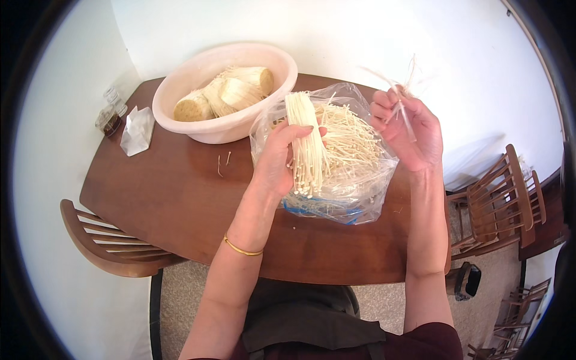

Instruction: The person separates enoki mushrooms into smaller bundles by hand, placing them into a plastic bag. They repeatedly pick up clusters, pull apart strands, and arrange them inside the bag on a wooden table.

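My left hand [276, 157] grips a bundle of enoki mushrooms [303, 135], its caps pointing down towards me, over the left part of a clear plastic bag [360, 193]. Loose enoki mushrooms [348, 135] fill the bag's open top. Raised to the right of the bag, my right hand [411, 128] pinches a few thin, pale strands [399, 101] between thumb and fingers. At the back left stands a pale plastic basin [225, 130] holding several thick enoki clusters [193, 108] with tan root ends.
On the wooden table [180, 193], small glass jars [108, 121] and a folded white paper [137, 130] lie at the left. A few stray mushroom stems are scattered about. A wooden chair [112, 247] touches the left edge; another [495, 207] stands right, near a bin [465, 281].
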Tool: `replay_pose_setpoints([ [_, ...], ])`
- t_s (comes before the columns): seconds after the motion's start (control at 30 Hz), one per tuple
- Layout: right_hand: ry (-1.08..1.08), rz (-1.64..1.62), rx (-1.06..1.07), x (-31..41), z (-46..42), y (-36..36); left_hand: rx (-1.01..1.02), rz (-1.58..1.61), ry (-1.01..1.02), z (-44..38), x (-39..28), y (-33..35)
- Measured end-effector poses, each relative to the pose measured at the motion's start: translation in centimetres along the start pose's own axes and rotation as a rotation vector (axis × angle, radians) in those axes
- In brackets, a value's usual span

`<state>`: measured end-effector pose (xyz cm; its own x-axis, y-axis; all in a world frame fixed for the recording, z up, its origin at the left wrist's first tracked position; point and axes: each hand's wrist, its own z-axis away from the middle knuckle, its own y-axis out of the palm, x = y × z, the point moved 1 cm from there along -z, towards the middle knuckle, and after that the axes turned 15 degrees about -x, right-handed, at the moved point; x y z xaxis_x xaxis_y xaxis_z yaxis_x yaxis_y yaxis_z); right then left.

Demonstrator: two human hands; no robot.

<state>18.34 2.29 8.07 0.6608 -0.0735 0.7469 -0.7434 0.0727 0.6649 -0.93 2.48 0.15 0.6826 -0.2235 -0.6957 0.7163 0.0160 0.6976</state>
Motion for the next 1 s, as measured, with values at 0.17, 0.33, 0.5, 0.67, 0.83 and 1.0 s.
replay_pose_setpoints([
  [0.17, 0.053, 0.637, 0.149, -1.2, -0.3, -1.1, -0.013, 0.035, 0.066, 0.7, -0.2, 1.0],
  [0.33, -0.202, 0.908, 0.254, -5.7, 0.9, -0.2, 0.036, 0.046, 0.036, 0.7, -0.2, 0.9],
  [0.5, -0.043, 0.866, 0.186, -4.5, 1.4, 0.0, 0.032, 0.059, 0.014, 0.5, -0.2, 0.6],
  [0.67, 0.056, 0.866, 0.161, -3.9, 1.5, 0.2, 0.059, 0.018, 0.048, 1.1, -0.6, 1.1],
  [0.83, -0.08, 0.888, 0.202, -5.0, 1.1, -0.4, 0.095, 0.01, 0.088, 0.7, -0.3, 1.1],
  [1.0, 0.135, 0.79, 0.19, -4.1, 0.6, -0.7, 0.082, -0.035, 0.096, 1.0, -0.5, 1.2],
])
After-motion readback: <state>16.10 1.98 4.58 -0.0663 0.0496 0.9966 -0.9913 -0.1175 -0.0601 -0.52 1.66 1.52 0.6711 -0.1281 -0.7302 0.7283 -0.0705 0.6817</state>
